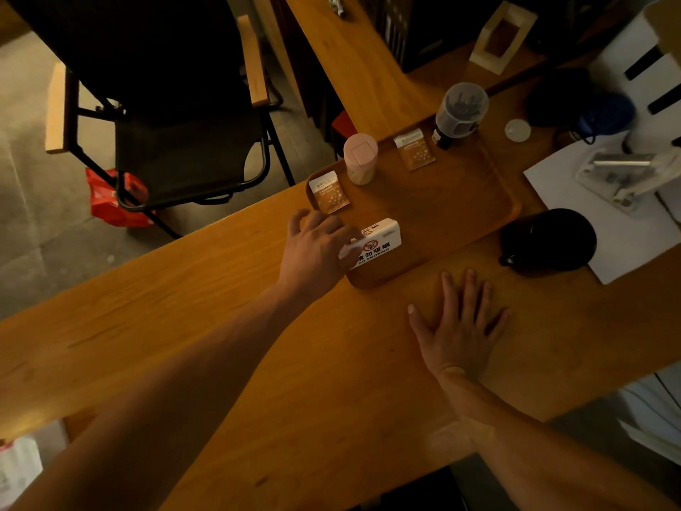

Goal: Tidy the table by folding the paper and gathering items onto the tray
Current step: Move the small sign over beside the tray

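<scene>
The left hand (313, 248) grips the white sign (372, 243) at the tray (460, 212) edge and should seat it fully inside, while the right hand (460, 326) lies flat, empty.

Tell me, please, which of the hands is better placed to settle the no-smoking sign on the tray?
Left. The left hand already touches the no-smoking sign at the tray edge; the right hand lies flat on the table, apart from it.
</scene>
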Demonstrator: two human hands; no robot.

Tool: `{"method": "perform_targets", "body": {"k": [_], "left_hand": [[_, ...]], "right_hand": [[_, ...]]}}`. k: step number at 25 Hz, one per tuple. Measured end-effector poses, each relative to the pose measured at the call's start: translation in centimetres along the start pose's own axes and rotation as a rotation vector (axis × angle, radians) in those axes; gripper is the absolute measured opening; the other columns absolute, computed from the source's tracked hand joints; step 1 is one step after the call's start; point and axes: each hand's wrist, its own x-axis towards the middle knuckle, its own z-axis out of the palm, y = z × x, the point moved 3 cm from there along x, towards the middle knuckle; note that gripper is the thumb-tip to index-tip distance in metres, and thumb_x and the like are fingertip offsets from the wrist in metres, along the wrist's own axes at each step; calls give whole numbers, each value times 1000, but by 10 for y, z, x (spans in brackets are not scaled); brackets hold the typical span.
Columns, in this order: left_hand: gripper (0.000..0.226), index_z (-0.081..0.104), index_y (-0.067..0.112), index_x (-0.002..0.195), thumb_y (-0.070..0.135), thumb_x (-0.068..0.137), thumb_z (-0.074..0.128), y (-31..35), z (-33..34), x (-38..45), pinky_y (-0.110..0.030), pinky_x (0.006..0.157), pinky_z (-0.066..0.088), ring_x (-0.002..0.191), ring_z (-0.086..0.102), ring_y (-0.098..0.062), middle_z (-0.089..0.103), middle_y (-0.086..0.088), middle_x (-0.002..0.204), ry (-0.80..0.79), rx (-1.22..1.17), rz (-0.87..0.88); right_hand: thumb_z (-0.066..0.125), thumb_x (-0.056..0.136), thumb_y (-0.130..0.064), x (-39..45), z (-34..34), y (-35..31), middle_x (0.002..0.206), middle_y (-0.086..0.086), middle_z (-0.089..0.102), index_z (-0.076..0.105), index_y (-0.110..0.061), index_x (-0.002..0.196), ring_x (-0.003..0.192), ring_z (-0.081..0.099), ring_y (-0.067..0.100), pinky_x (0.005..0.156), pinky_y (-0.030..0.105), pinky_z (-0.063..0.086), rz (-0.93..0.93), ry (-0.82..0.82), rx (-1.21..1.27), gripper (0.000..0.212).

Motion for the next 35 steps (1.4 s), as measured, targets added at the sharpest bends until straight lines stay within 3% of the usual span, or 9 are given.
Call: {"method": "perform_targets", "body": {"k": [6, 11, 23, 35], "left_hand": [[32, 64, 24, 115, 41, 88, 62, 0, 1, 0, -52, 108, 25, 117, 50, -26, 64, -2, 113, -4, 14, 19], [56, 52, 23, 130, 46, 82, 68, 2, 9, -4, -55, 108, 26, 124, 46, -30, 57, -5, 126, -68, 40, 5], [45, 53, 27, 127, 44, 86, 62, -9, 14, 4, -57, 111, 18, 127, 44, -27, 59, -4, 125, -96, 16, -58], [46, 52, 29, 127, 46, 85, 62, -12, 17, 6, -57, 111, 17, 127, 44, -27, 59, -1, 126, -91, 27, -74]], "right_hand": [[19, 83, -82, 0, 1, 0, 163, 7, 15, 21, -33, 152, 150, 8, 32, 115, 63, 1, 0, 2, -3, 85], [20, 84, -82, 1, 0, 0, 163, 6, 16, 21, -34, 152, 149, 9, 32, 115, 63, 2, 3, 5, -1, 84], [18, 83, -83, 1, -2, -1, 163, 6, 15, 21, -33, 152, 149, 7, 31, 115, 60, -5, 4, -5, -21, 85], [18, 83, -82, 0, -4, -2, 163, 7, 16, 21, -32, 152, 149, 9, 32, 115, 64, 1, 4, -5, -9, 85]]}}
